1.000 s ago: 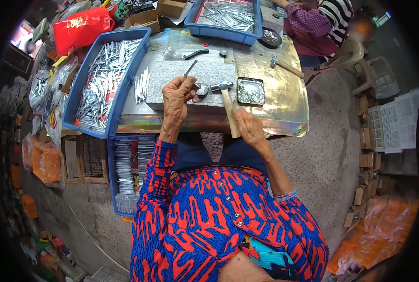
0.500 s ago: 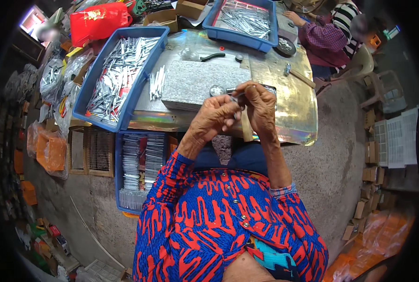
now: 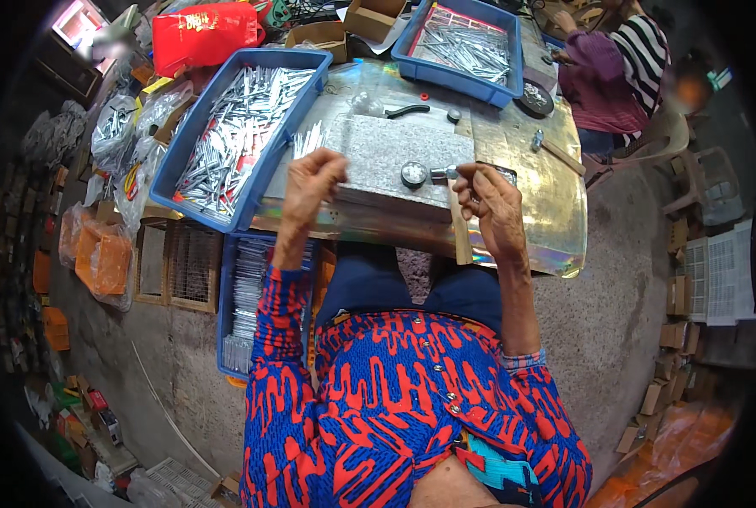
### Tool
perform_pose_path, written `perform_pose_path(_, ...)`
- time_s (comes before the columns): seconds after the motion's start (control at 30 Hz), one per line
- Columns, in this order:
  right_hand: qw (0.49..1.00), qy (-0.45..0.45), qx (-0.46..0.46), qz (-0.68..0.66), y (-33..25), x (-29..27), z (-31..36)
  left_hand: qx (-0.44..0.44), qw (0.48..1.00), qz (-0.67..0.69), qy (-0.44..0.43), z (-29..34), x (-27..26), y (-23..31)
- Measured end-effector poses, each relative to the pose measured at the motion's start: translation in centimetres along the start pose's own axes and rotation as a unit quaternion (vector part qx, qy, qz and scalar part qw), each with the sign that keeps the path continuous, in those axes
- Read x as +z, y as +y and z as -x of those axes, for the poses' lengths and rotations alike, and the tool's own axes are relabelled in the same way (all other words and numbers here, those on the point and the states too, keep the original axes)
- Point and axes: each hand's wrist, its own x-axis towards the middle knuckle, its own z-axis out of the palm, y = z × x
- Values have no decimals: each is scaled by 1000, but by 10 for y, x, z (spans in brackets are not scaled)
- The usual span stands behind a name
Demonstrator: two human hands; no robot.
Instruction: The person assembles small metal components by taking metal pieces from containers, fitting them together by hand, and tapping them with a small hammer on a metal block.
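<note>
My left hand (image 3: 314, 188) is in the air by the stone block's left end, beside a row of slim silver metal pieces (image 3: 310, 140). Its fingers are curled together and slightly blurred; what they hold, if anything, is hidden. Over the block's right end hangs my right hand (image 3: 495, 210), thumb and fingers drawn together, and anything in them is too small to name. A hammer (image 3: 461, 224) with a wooden handle lies between the hands, its head on the grey stone block (image 3: 386, 152). Near that head sits a small round tin (image 3: 413, 174) with tiny silver parts.
Blue trays of silver metal pieces stand at the left (image 3: 162, 182) and the back (image 3: 458, 74); a third blue tray (image 3: 225, 339) is below the table. Pliers (image 3: 407, 111), a second hammer (image 3: 562, 157) and a round dark dish (image 3: 534, 100) lie behind. A co-worker (image 3: 602, 93) sits back right.
My hands were together over the block's front and have parted: the left went left toward the row of metal pieces, the right slightly right. The round tin now shows fully. The view has shifted.
</note>
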Motion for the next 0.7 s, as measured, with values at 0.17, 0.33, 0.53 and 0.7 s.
perform_pose_path(0.17, 997, 38, 2, 60, 12, -17, 12, 34, 889, -416, 190, -48, -76, -72)
perform_pose_path(0.33, 996, 39, 18, 81, 18, -26, 18, -41, 821, -536, 194, -73, -72, -93)
perform_pose_path(0.53, 996, 32, 33, 78, 21, -22, 22, -63, 815, -535, 212, -66, -65, -92)
perform_pose_path(0.7, 996, 48, 30, 68, 23, -29, 20, 64, 868, -435, 231, -51, -89, -81)
